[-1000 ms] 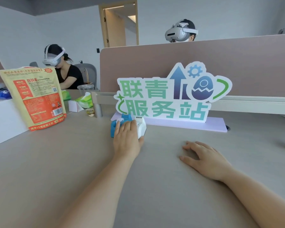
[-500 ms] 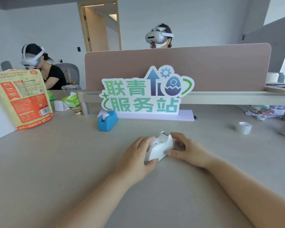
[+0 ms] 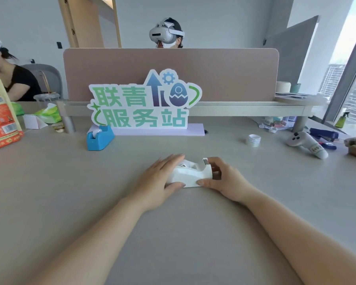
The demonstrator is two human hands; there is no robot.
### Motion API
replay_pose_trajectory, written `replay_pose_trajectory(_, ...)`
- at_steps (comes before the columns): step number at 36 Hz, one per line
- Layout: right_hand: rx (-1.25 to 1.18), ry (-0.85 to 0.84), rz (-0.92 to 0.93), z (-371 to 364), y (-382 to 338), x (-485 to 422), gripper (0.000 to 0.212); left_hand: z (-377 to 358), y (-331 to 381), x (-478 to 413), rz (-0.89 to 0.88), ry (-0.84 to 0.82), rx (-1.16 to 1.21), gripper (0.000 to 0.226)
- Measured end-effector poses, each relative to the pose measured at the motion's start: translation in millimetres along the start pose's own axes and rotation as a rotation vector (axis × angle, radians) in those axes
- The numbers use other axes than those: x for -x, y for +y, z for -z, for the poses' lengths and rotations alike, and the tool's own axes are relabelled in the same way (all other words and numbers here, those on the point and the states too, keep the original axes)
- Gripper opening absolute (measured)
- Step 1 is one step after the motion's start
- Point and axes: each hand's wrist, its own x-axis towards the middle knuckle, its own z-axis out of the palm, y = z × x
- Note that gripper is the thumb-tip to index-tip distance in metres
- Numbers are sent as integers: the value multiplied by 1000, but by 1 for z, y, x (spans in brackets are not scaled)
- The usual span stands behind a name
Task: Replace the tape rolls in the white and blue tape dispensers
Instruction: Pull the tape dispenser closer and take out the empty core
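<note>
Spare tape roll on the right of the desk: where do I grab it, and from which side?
Judging by its pose, from above with the right hand: the tape roll seems to lie flat, hole up, so pinch across its outer wall or hook a finger into the core.

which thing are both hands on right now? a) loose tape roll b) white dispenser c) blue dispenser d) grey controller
b: the left hand and right hand grip the white dispenser at either end, while the blue dispenser stands untouched by the sign.
</note>
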Motion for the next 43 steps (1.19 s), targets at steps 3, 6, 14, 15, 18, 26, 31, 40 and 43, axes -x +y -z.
replay_pose_trajectory(3, -20, -4, 4, 1, -1, 0, 55, -2, 1, -1, 72, 44, 118, 58)
replay_pose_trajectory(6, -18, -4, 6, 2, -1, -1, 54, -5, 3, -8, 118, 118, 229, 45)
replay_pose_trajectory(14, -20, -8, 14, 1, 6, -3, 53, -11, -1, -17, 186, 213, 440, 31)
replay_pose_trajectory(15, -18, -8, 16, 1, 5, -3, 53, -11, 1, -18, 199, 229, 468, 25)
replay_pose_trajectory(18, -17, -10, 14, 1, 2, -2, 55, -9, 3, -21, 210, 239, 477, 25)
replay_pose_trajectory(26, -10, -17, 18, 1, 2, -2, 55, -3, 0, -23, 247, 239, 557, 13)
replay_pose_trajectory(31, 48, -26, 37, 3, 4, -2, 55, 4, -1, -22, 208, 222, 620, 12)
replay_pose_trajectory(40, 59, -29, 43, 3, 2, -3, 53, 8, -9, -19, 198, 240, 639, 10)
replay_pose_trajectory(43, 48, -19, 41, 3, 2, -3, 53, 6, -8, -18, 202, 255, 674, 12)
